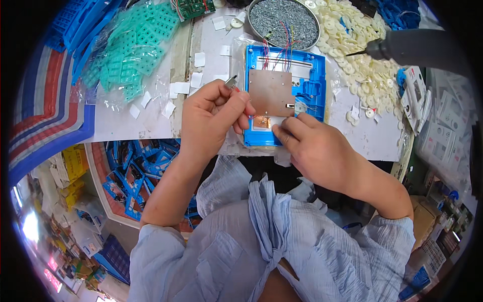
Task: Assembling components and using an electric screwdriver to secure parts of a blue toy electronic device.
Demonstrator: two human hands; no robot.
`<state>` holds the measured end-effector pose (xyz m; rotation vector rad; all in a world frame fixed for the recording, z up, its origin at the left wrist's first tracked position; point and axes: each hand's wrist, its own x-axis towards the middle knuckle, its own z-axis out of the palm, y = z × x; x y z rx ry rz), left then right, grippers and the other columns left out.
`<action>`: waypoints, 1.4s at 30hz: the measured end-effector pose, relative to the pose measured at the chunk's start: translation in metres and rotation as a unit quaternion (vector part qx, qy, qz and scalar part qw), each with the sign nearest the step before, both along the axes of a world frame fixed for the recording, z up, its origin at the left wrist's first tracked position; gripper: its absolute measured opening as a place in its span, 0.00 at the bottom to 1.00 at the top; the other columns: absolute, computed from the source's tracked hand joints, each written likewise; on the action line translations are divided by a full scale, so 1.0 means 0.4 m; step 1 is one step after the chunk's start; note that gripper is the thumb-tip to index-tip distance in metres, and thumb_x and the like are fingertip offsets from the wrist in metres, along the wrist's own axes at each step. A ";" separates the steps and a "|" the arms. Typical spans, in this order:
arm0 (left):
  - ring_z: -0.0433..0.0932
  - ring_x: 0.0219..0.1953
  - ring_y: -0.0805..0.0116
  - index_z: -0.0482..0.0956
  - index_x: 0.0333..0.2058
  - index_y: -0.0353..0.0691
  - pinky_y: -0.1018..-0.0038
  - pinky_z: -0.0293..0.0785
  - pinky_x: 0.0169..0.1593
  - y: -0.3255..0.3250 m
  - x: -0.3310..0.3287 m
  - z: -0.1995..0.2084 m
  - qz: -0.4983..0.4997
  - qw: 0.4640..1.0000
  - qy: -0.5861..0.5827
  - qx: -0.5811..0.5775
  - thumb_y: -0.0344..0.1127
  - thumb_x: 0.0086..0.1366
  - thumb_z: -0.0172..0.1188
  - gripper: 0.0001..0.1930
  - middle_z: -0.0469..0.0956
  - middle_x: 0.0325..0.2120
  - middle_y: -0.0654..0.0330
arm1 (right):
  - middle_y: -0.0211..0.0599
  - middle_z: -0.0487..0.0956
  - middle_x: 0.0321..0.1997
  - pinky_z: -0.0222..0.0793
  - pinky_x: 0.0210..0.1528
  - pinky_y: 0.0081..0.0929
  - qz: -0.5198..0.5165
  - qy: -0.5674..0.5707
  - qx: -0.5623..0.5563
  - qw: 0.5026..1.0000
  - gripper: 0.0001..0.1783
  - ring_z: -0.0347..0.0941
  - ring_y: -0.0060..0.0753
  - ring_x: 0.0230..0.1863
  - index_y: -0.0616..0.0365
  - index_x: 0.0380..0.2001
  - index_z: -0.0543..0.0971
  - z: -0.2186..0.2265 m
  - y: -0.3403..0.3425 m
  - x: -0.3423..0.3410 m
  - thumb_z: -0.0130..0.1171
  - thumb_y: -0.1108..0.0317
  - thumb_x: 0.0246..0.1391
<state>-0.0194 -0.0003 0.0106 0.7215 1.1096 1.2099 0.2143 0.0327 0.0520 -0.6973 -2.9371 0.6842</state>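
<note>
A blue plastic casing (316, 75) lies open on the table in front of me. A brown circuit board (270, 93) rests over it, with thin coloured wires (287, 50) at its far edge. My left hand (214, 110) is closed at the casing's left side, pinching a small silver metal part (231, 81) with a red wire by it. My right hand (314, 143) is at the near edge of the casing, fingers bent and pressed together beside a copper-coloured square (261, 122). What the right fingertips hold, if anything, is hidden.
A round metal tray (318, 25) of screws stands beyond the casing. Cream plastic discs (367, 65) are heaped at right, under a dark power screwdriver (412, 48). Bagged turquoise parts (133, 48) lie at left. Below the table's left side, a bin (103, 183) holds blue assemblies.
</note>
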 end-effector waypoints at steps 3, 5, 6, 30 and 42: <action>0.77 0.25 0.81 0.78 0.39 0.32 0.84 0.73 0.28 -0.012 0.011 0.012 -0.004 1.000 0.026 0.017 0.25 0.70 0.61 0.03 0.82 0.29 0.59 | 0.37 0.75 0.38 0.77 0.43 0.32 -0.025 0.013 0.007 1.000 0.28 0.74 0.40 0.41 0.67 0.55 0.78 -0.017 -0.002 0.001 0.60 0.70 0.48; 0.77 0.25 0.80 0.79 0.42 0.32 0.82 0.74 0.29 -0.017 0.019 0.013 -0.012 0.998 0.058 0.032 0.25 0.70 0.61 0.04 0.82 0.29 0.59 | 0.38 0.75 0.38 0.76 0.43 0.33 -0.040 0.018 0.034 0.998 0.26 0.74 0.41 0.42 0.67 0.52 0.79 -0.023 -0.016 -0.011 0.61 0.69 0.47; 0.77 0.25 0.79 0.80 0.43 0.32 0.81 0.74 0.30 -0.015 0.026 0.014 -0.019 0.996 0.072 0.040 0.25 0.70 0.61 0.05 0.82 0.29 0.60 | 0.38 0.75 0.38 0.76 0.43 0.33 -0.045 0.016 0.053 0.997 0.27 0.74 0.41 0.42 0.67 0.52 0.79 -0.028 -0.024 -0.016 0.62 0.70 0.46; 0.74 0.43 0.58 0.84 0.42 0.43 0.60 0.62 0.52 0.064 0.089 0.035 -0.312 0.684 0.503 0.426 0.29 0.51 0.61 0.17 0.77 0.38 0.59 | 0.34 0.78 0.31 0.74 0.31 0.32 -0.274 0.210 -0.078 0.935 0.10 0.76 0.36 0.31 0.57 0.37 0.83 -0.044 -0.120 0.085 0.70 0.74 0.49; 0.74 0.42 0.60 0.84 0.43 0.43 0.59 0.61 0.53 0.045 0.101 0.000 -0.267 0.702 0.509 0.420 0.28 0.51 0.62 0.18 0.77 0.39 0.61 | 0.33 0.81 0.30 0.73 0.30 0.35 -0.214 0.112 -0.044 0.969 0.07 0.77 0.38 0.30 0.54 0.31 0.86 -0.044 -0.049 0.128 0.72 0.66 0.48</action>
